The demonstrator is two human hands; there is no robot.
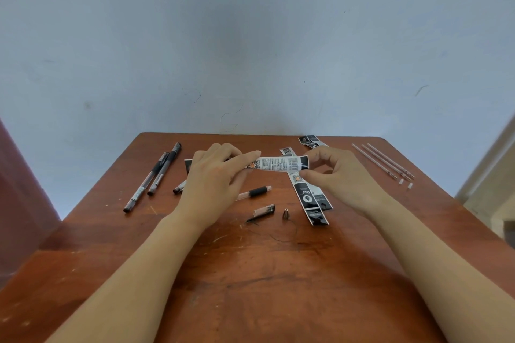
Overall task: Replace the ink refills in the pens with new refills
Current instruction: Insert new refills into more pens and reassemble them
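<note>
A black-and-white refill packet (278, 164) is held level above the wooden table (250, 273). My left hand (214, 178) grips its left end; my right hand (331, 172) pinches its right end between thumb and fingers. Below them lie an open pen barrel with a black grip (255, 192), its cap (263, 210) and a small metal tip cone (285, 214). Two capped pens (156, 175) lie at the left. Three bare refills (386, 161) lie at the far right, with two tiny caps (405, 183) beside them.
Torn packet strips (309, 198) lie under my right hand, and more scraps (309, 140) sit near the table's far edge. Another pen end (178, 189) pokes out beneath my left hand. A blue-grey wall (250, 36) rises right behind the table.
</note>
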